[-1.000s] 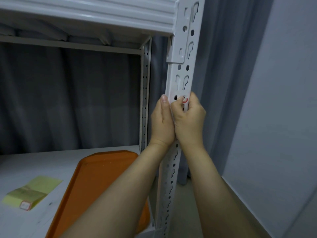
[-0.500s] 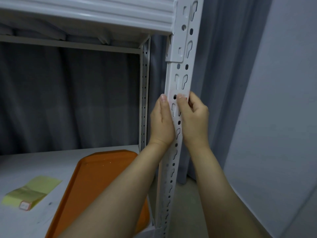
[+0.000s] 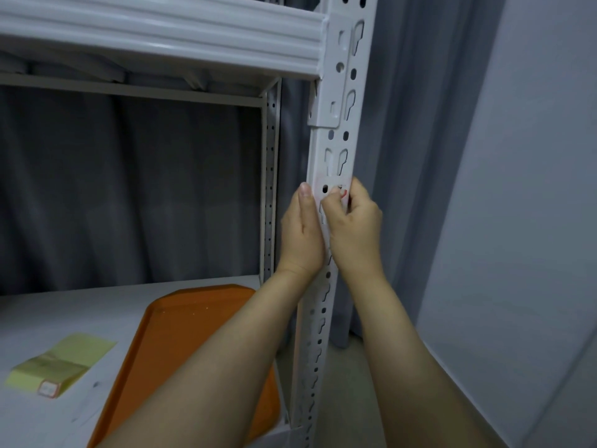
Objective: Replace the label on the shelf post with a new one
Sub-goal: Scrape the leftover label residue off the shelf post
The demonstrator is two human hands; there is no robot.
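The right hand (image 3: 353, 231) is curled against the front face of the white perforated steel shelf post (image 3: 336, 150). Its thumb and forefinger are closed in a pinch on the small white label with a red edge (image 3: 340, 191). The label is on the post's front face at the hand's 12 o'clock, just below a pair of keyhole slots. Part of it is hidden by the fingertips, and whether it lies flat or has lifted cannot be told.

The left hand (image 3: 302, 234) is at the right hand's 9 o'clock, set against the post's left edge and touching the right hand along its side. Its thumb lies straight up the edge. Its other fingers are hidden behind the hand and the post, so how far they curl cannot be told. Both forearms rise from 6 o'clock, one on each side of the post.

At the hands' 11 o'clock, the white ribbed steel shelf beam (image 3: 161, 37) hooks into the post through a bracket. At their 7 o'clock, a flat orange plastic tray (image 3: 193, 334) lies on the pale grey lower shelf (image 3: 48, 318), its near end hidden by the left forearm. Well apart from the tray, at its 9 o'clock, a pale yellow paper sheet (image 3: 61, 358) lies flat on the same shelf, with a small red-edged label at its near corner. A dark grey pleated curtain (image 3: 129, 189) hangs behind the shelving, and a plain pale wall (image 3: 533, 189) stands at 3 o'clock.
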